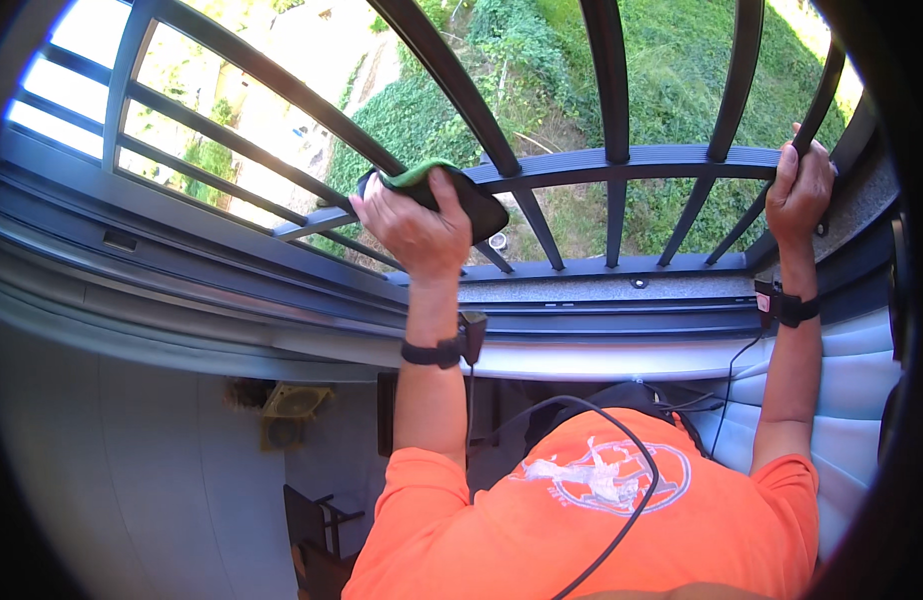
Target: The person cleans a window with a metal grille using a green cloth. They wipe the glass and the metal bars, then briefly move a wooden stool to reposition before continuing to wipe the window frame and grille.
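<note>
My left hand [424,221] grips a green and black cloth [476,210] against the dark metal railing, where a long bar meets the horizontal rail [566,163]. The cloth is folded over the rail and hides the part beneath it. At the right end of the same rail, my right hand [800,184] is closed around an upright metal bar [820,101], with the thumb in front. Each wrist wears a black strap with a small device and a cable.
Below the railing lie a stone sill [604,288] and a dark window track [619,322]. Green plants and ground show far below, outside the bars. A black cable [649,457] loops over the orange shirt. Dark chairs [311,525] stand indoors at lower left; a pale blue padded surface [844,375] is at right.
</note>
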Demonstrator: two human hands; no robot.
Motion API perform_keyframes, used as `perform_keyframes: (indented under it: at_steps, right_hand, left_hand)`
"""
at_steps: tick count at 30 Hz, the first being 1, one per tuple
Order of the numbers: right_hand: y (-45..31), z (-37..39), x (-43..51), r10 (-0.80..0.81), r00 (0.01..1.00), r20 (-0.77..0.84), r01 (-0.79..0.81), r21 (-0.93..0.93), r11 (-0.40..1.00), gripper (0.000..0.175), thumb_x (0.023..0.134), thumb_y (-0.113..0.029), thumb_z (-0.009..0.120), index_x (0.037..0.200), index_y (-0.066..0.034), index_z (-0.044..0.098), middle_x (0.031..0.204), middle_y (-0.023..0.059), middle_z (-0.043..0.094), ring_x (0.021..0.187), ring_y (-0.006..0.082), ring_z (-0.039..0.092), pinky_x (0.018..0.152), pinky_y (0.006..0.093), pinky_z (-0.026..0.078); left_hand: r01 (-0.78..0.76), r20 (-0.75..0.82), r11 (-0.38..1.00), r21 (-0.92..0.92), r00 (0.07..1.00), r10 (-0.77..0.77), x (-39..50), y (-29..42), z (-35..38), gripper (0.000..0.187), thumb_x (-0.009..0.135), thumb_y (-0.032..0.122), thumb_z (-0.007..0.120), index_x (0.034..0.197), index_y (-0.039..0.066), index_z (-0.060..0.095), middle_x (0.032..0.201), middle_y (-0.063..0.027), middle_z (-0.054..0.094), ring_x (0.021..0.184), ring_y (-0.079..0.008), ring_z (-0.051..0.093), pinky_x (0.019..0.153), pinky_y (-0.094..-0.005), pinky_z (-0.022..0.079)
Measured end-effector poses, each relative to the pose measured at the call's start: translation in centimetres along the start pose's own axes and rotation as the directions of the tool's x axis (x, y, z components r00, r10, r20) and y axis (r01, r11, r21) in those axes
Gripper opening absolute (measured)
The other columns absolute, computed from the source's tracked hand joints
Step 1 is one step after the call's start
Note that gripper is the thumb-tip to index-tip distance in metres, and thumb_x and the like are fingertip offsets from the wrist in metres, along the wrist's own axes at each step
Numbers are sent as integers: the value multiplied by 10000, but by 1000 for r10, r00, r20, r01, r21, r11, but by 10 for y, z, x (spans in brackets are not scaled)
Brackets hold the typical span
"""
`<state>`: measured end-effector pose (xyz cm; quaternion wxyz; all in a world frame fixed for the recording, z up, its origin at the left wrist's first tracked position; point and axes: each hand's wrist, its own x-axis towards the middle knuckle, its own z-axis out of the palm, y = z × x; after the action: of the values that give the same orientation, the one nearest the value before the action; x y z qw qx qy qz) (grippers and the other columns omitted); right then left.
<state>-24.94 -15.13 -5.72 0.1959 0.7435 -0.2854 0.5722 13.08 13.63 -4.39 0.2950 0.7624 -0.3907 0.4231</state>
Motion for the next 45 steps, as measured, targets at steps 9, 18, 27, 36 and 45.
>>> perform_keyframes:
  at_steps: [9,18,27,36,45]
  right_hand:
    - [1,0,0,-3,1000,8,3,-21,1000,242,1099,-198,546,1127,-9,695,1037,179,701,959,389,675,838,473,488]
    - [6,5,-3,-13,1000,-14,12,-54,998,250,1098,-206,547,1129,-11,701,1064,166,717,982,373,691,849,472,496]
    - [9,4,-4,-29,1000,9,29,-48,998,261,1091,-195,542,1154,-5,710,1069,166,724,998,383,698,862,480,505]
    - [14,10,-6,-32,999,-21,29,-107,994,280,1068,-215,556,1181,-31,735,1000,155,743,934,372,712,827,482,515]
    - [17,12,-2,-118,991,-58,112,-96,989,272,1071,-242,565,1121,-40,740,947,135,737,892,367,707,787,480,516]
  left_hand:
    - [-26,-31,999,-40,999,25,11,-10,-2,429,1059,351,578,1115,-67,653,1097,-270,660,1125,-485,598,1128,-617,372]
    - [-69,-222,991,-117,974,42,-30,-5,25,607,1119,276,444,1504,-180,338,1578,-423,294,1479,-622,284,1224,-731,184]
    - [216,-200,959,-183,947,-251,-65,-36,63,519,1156,254,344,1434,-182,301,1474,-450,333,1342,-555,340,1179,-635,225]
    - [431,-259,862,-266,830,-495,-78,-86,82,546,1171,249,366,784,-95,540,755,-369,604,776,-604,549,697,-597,390]
    - [535,321,822,195,757,-569,-226,-100,118,326,1073,225,556,1216,-67,583,1227,-285,626,1187,-492,567,1061,-600,396]
